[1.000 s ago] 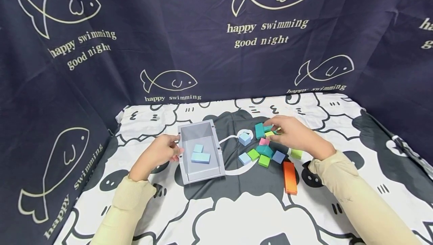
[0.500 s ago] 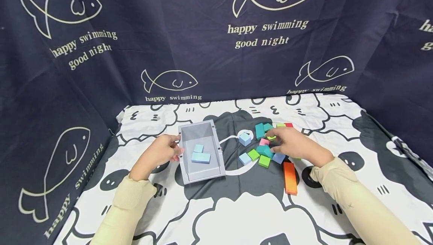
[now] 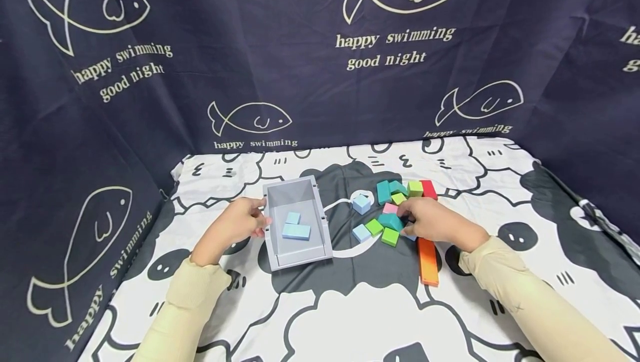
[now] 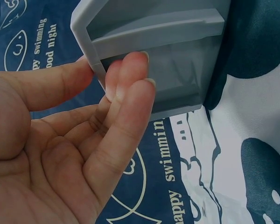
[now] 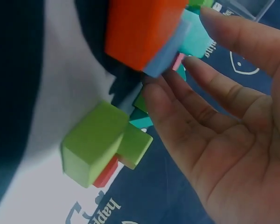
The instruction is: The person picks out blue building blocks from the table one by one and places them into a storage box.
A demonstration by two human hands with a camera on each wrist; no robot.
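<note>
My left hand [image 3: 238, 222] holds the left side of a grey plastic box [image 3: 300, 262]. In the left wrist view its thumb meets the box edge and the fingers bend against the wall. Two light blue blocks [image 3: 296, 232] lie inside the box. My right hand [image 3: 430, 219] is low over the block pile, thumb and fingers apart around a teal block [image 3: 389, 221]. A blue block [image 5: 168, 50] is close to its fingertips in the right wrist view, partly hidden in the head view. An orange block [image 3: 428, 262] lies just in front of that hand.
Beside the right hand lie green blocks [image 3: 390, 236], a pink block [image 3: 389, 209], light blue blocks [image 3: 361, 204], a dark teal block [image 3: 383, 192], a yellow-green block [image 3: 415, 188] and a red block [image 3: 429, 189]. A sheep-patterned cloth [image 3: 350, 323] covers the table; dark curtains [image 3: 320, 84] stand behind.
My right hand has come nearer from the far green and teal blocks towards the teal and blue blocks, uncovering the yellow-green and red ones. My left hand and the box stay put.
</note>
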